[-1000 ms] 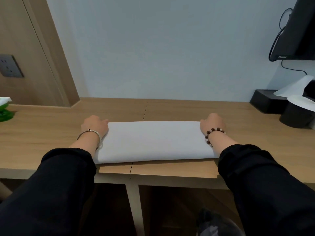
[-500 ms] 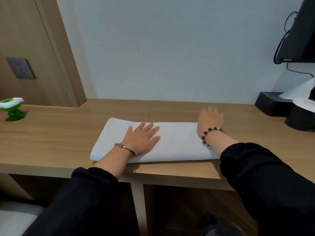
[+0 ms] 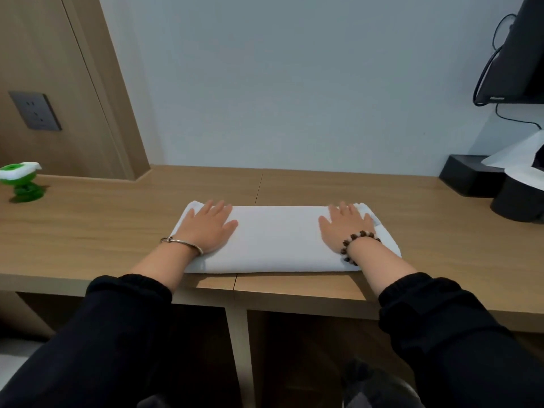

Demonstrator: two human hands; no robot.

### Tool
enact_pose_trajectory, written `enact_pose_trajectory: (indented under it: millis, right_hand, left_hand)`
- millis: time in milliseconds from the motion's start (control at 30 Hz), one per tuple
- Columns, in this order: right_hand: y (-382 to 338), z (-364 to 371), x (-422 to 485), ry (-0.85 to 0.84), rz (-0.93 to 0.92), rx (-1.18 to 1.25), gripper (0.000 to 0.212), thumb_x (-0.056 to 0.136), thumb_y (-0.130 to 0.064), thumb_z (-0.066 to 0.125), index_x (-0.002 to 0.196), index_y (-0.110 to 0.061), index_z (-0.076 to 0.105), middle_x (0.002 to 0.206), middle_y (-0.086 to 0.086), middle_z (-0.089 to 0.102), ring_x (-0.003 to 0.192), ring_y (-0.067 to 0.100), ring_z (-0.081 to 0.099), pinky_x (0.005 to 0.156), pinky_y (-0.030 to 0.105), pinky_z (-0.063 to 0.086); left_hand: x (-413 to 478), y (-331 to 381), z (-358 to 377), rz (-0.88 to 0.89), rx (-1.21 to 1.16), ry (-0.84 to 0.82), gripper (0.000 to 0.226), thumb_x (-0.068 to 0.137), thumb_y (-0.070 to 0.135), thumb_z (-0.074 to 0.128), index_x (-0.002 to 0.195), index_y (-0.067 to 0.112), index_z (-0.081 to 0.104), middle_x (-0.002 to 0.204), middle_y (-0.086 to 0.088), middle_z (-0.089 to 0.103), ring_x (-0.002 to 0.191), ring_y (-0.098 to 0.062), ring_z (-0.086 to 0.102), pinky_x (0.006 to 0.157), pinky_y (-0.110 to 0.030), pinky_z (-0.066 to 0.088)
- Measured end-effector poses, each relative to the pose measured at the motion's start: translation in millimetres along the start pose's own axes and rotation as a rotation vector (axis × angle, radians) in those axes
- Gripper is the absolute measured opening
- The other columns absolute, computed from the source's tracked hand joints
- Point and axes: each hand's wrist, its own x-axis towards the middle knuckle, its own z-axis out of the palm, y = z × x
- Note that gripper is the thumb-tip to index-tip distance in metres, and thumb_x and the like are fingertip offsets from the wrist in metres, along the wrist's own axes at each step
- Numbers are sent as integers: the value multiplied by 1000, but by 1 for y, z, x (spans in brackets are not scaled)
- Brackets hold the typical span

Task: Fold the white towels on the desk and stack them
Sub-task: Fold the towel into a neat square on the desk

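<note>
The desk [image 3: 88,237] in front of me is light wood, with a seam running front to back near its middle. A white towel [image 3: 276,240], folded into a long band, lies across that seam near the front edge. Far left stands a small green-and-white gadget [image 3: 22,184] (blurred, so I can't say what). At the right, by the wall, sits a black box [image 3: 468,175], with a round black tub [image 3: 518,201] just in front of it.

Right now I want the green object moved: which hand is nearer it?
Left. The left hand lies on the towel end toward the green object; the right hand presses the opposite end.
</note>
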Motion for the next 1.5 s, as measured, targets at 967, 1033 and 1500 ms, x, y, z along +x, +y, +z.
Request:
enact_pose_trajectory:
  millis: [967,1033,1500]
  right_hand:
    - [-51,-11,-15,-96,-20,-80,58,98,-40,14,149,-12,16,157,9,10,144,26,10,115,54,6]
    - [-72,-6,-4,-71,-65,-65,58,99,-39,13,150,-12,14,158,10,8,145,25,8,115,53,6]
    - [-82,8,3,-62,-161,-2,58,98,-43,12,152,-24,6,160,1,0,147,19,-3,115,49,0]
  left_hand:
    - [-19,23,-10,0,-59,78,53,96,51,23,140,23,36,150,-1,30,138,-24,21,107,-50,23]
    - [-12,27,-12,16,-4,199,46,94,49,30,123,18,48,131,-5,46,125,-27,35,94,-45,34]
    - [-6,26,-2,30,-84,59,65,92,53,12,150,24,17,159,-1,11,146,-20,3,114,-49,5]
